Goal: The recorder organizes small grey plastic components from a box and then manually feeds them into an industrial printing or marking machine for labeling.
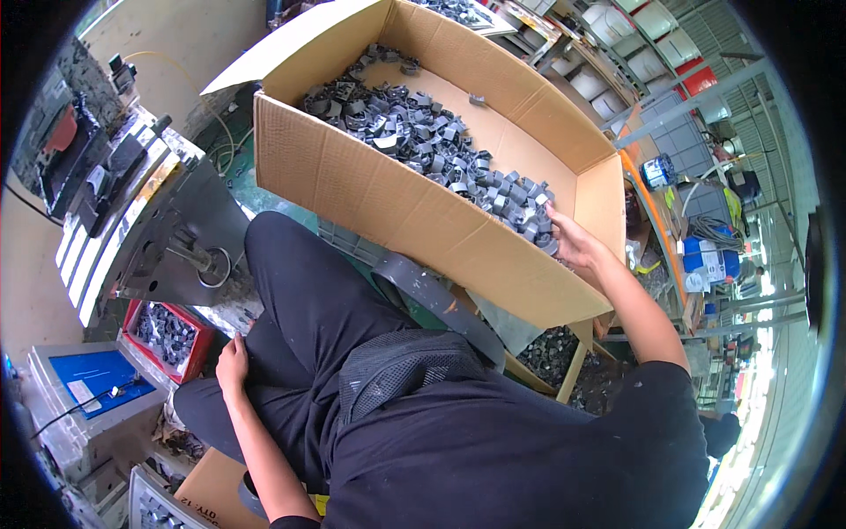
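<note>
A large open cardboard box (370, 181) stands in front of me, with a heap of small grey curved plastic pieces (414, 132) along its near side. My right hand (573, 242) reaches over the box's right end into the heap. Its fingers are bent round grey pieces at the edge of the pile; the fingertips are partly hidden among them. My left hand (233, 363) rests by my thigh, loosely closed, and nothing shows in it. Beside it is a red bin (196, 357) holding more small grey pieces.
A metal machine (167, 225) stands at the left, above a control box with a blue panel (106, 381). A dark curved bar (432, 295) lies between my lap and the cardboard box. Lower right, a wooden frame (577, 363) surrounds dark scraps. Shelves with white rolls (608, 25) stand behind.
</note>
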The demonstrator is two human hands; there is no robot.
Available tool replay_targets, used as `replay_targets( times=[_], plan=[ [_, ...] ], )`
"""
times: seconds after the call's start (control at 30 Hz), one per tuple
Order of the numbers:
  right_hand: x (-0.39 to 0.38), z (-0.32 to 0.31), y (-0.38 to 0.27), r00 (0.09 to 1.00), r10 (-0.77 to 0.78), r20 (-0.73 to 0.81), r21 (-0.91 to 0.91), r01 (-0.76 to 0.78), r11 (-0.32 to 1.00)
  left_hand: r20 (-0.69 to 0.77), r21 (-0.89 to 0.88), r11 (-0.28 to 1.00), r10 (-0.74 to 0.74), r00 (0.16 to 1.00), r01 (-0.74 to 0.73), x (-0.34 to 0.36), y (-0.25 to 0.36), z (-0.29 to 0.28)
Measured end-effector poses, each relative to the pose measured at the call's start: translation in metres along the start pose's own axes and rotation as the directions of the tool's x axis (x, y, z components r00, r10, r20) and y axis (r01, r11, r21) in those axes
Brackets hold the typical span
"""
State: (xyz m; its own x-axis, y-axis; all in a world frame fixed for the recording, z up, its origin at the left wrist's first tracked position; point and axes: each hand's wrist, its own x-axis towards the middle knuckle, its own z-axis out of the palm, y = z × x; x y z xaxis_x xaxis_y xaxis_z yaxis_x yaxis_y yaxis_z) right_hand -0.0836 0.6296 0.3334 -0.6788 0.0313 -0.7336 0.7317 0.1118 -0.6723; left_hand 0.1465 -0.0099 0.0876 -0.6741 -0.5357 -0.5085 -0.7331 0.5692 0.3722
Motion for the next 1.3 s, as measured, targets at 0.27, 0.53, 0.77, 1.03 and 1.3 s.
replay_targets(
  times=[0.27,0.53,0.77,1.03,1.3],
  plan=[
    [0.016,0.100,-0.032,0.983,-0.172,0.059,-0.004,0.172,0.985,0.067,0.085,0.996,0.032,0.997,-0.038,0.003,0.014,-0.007],
    [0.052,0.142,-0.057,0.944,-0.093,0.317,0.128,0.054,0.990,0.070,0.131,0.991,0.029,0.997,-0.038,0.001,0.025,-0.005],
    [0.099,0.185,-0.082,0.912,-0.216,0.348,0.230,0.140,0.963,0.062,0.142,0.988,0.049,0.997,-0.057,0.006,0.023,-0.005],
    [0.169,0.263,-0.178,0.758,-0.419,0.500,0.377,0.245,0.893,0.031,0.205,0.971,0.120,0.992,-0.124,0.000,0.049,-0.010],
    [0.163,0.240,-0.252,0.875,-0.462,0.146,0.372,0.384,0.845,0.014,0.168,0.979,0.118,0.993,-0.119,0.001,0.042,-0.004]
  ],
)
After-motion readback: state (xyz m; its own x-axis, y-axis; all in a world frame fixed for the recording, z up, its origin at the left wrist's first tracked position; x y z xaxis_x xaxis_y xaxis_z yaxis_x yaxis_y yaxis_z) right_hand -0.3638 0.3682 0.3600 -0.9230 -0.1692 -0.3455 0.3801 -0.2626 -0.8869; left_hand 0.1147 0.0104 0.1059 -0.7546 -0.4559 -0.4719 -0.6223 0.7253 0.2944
